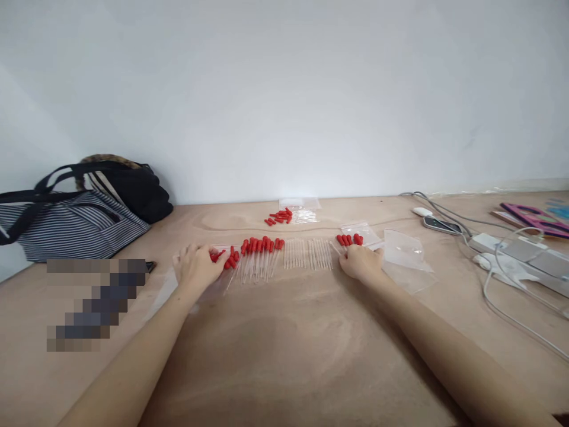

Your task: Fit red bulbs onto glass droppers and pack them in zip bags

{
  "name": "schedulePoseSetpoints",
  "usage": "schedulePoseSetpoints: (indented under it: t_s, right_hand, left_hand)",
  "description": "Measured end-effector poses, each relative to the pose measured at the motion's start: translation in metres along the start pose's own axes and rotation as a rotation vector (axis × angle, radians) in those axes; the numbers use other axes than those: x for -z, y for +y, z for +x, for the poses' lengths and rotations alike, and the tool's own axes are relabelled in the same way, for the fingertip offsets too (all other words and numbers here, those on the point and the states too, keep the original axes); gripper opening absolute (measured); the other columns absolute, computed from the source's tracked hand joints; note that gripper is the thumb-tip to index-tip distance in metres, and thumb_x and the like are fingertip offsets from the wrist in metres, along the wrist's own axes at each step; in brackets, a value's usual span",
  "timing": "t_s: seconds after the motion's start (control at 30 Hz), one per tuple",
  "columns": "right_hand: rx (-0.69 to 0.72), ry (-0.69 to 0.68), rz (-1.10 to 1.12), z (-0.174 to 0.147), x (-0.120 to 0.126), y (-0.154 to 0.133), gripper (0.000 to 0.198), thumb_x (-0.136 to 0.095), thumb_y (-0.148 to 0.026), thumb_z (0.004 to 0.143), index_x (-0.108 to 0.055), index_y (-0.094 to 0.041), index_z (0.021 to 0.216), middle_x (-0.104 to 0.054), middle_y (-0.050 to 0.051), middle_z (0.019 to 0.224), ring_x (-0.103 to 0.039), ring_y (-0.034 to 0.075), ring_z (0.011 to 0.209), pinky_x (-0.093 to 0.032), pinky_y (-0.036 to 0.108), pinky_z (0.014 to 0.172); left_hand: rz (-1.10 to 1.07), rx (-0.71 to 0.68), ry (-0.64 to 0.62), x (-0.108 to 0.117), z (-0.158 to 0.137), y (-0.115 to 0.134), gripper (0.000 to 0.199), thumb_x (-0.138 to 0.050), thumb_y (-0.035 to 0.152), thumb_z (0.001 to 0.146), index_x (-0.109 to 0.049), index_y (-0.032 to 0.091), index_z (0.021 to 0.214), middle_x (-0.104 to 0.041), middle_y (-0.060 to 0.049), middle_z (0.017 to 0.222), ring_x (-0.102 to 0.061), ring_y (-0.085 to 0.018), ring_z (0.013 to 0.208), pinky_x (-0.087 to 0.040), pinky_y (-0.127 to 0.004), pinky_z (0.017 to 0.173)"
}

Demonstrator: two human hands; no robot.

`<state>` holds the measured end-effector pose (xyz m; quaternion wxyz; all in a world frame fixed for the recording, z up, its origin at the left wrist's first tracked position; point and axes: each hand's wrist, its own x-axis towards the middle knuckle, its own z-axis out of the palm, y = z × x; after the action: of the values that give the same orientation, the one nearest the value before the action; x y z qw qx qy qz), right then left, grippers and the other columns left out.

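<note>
My left hand is at a small pile of red rubber bulbs on the left, its thumb and fingers closed around red bulbs at the pile's edge. Clear plastic bags lie partly beneath that hand. My right hand is closed low over the table, with a thin glass tube slanting out from its fingertips. Just beyond it sit several red bulbs. Between the hands lie a row of droppers with red bulbs and two groups of bare glass tubes. The right fingertips are partly hidden.
Farther back, red bulbs lie beside a bag of glass tubes. Empty plastic bags are at right. A power strip, cables, a small device and a pink case occupy the right side. A striped bag stands left.
</note>
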<state>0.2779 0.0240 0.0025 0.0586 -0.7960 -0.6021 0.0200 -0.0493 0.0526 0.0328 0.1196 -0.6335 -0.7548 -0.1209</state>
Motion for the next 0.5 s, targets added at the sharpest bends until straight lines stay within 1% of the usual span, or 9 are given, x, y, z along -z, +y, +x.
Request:
schedulePoseSetpoints:
  t_s: [0.07,0.13,0.2,0.3,0.4,0.47,0.5]
  right_hand:
    - [-0.003,-0.009,0.010,-0.001,0.002,0.001,0.023,-0.039,-0.021,0.078,-0.061,-0.014,0.073,-0.064,0.010,0.078,-0.059,0.026,0.079,-0.027,0.044,0.077]
    - [-0.003,-0.011,0.026,-0.001,0.005,0.003,0.026,-0.037,-0.021,0.080,-0.060,-0.015,0.072,-0.063,0.011,0.078,-0.058,0.026,0.080,-0.028,0.043,0.077]
    - [0.003,-0.003,0.047,-0.003,0.008,0.004,0.028,-0.034,-0.023,0.083,-0.060,-0.016,0.075,-0.063,0.011,0.081,-0.057,0.026,0.084,-0.029,0.042,0.077]
    - [0.038,0.026,0.091,-0.007,0.011,0.006,0.027,-0.031,-0.025,0.086,-0.057,-0.017,0.084,-0.062,0.010,0.092,-0.052,0.026,0.094,-0.030,0.039,0.075]
    - [0.146,0.135,0.187,-0.017,0.009,0.009,0.022,-0.032,-0.026,0.087,-0.052,-0.017,0.086,-0.061,0.010,0.094,-0.050,0.026,0.096,-0.030,0.036,0.072]
    - [0.284,0.206,0.242,-0.027,0.006,0.011,0.018,-0.034,-0.025,0.087,-0.050,-0.017,0.083,-0.062,0.008,0.090,-0.051,0.024,0.090,-0.030,0.034,0.070]
    - [0.368,0.221,0.249,-0.033,0.004,0.011,0.017,-0.035,-0.024,0.087,-0.049,-0.018,0.081,-0.061,0.007,0.088,-0.051,0.022,0.087,-0.029,0.032,0.069]
  left_hand:
    - [0.016,0.013,-0.049,-0.001,0.000,0.003,0.043,-0.048,0.057,0.070,-0.067,0.020,0.077,-0.059,-0.015,0.095,-0.046,-0.036,0.099,-0.035,-0.045,0.080]
    - [0.026,0.017,-0.071,-0.002,0.000,0.005,0.042,-0.049,0.057,0.069,-0.068,0.020,0.074,-0.059,-0.015,0.096,-0.046,-0.035,0.099,-0.035,-0.044,0.081]
    - [0.034,0.008,-0.058,-0.004,0.000,0.006,0.039,-0.050,0.054,0.070,-0.068,0.020,0.072,-0.059,-0.015,0.095,-0.046,-0.035,0.099,-0.035,-0.044,0.080]
    - [0.033,-0.018,-0.036,-0.008,0.001,0.005,0.035,-0.048,0.049,0.073,-0.068,0.020,0.068,-0.059,-0.015,0.093,-0.046,-0.034,0.099,-0.035,-0.044,0.079]
    - [0.024,-0.031,-0.029,-0.009,0.003,0.003,0.033,-0.047,0.044,0.075,-0.068,0.020,0.068,-0.059,-0.015,0.092,-0.047,-0.035,0.097,-0.035,-0.043,0.078]
    - [0.011,-0.039,0.014,-0.007,0.002,0.003,0.031,-0.047,0.040,0.075,-0.068,0.018,0.070,-0.059,-0.015,0.091,-0.047,-0.035,0.096,-0.036,-0.044,0.077]
    - [-0.008,-0.056,0.064,-0.005,0.000,0.005,0.030,-0.047,0.039,0.076,-0.068,0.017,0.072,-0.058,-0.015,0.091,-0.047,-0.035,0.096,-0.036,-0.044,0.077]
